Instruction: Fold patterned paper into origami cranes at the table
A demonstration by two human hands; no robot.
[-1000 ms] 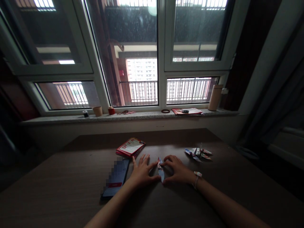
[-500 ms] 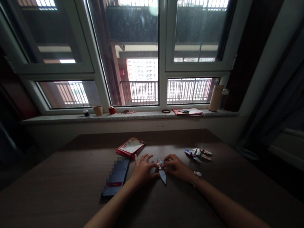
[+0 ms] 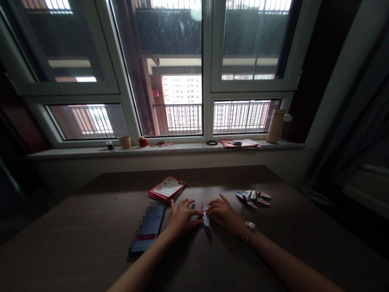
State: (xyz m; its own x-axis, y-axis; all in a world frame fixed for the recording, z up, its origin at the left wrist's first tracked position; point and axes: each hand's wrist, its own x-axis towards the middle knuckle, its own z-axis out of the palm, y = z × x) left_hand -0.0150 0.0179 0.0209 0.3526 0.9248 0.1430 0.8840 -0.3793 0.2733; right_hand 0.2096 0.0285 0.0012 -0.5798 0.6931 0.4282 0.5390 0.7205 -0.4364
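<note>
A small folded paper piece (image 3: 206, 217), printed in red, white and blue, stands between my two hands on the dark wooden table (image 3: 91, 227). My left hand (image 3: 182, 217) rests to its left, with thumb and fingertips pinching its edge. From the right, my right hand (image 3: 223, 213) holds the same piece with curled fingers. A bracelet sits on my right wrist. Much of the paper is hidden by my fingers.
A stack of red printed leaflets (image 3: 167, 188) lies just beyond my left hand, and a dark phone (image 3: 148, 231) lies to its left. Several finished folded paper shapes (image 3: 253, 197) sit at the right. Cups, a tall bottle (image 3: 275, 125) and papers stand on the window sill.
The folded piece, which lay longer and flatter on the table, now stands shorter and more upright between my fingers. Both hands have closed in on it slightly.
</note>
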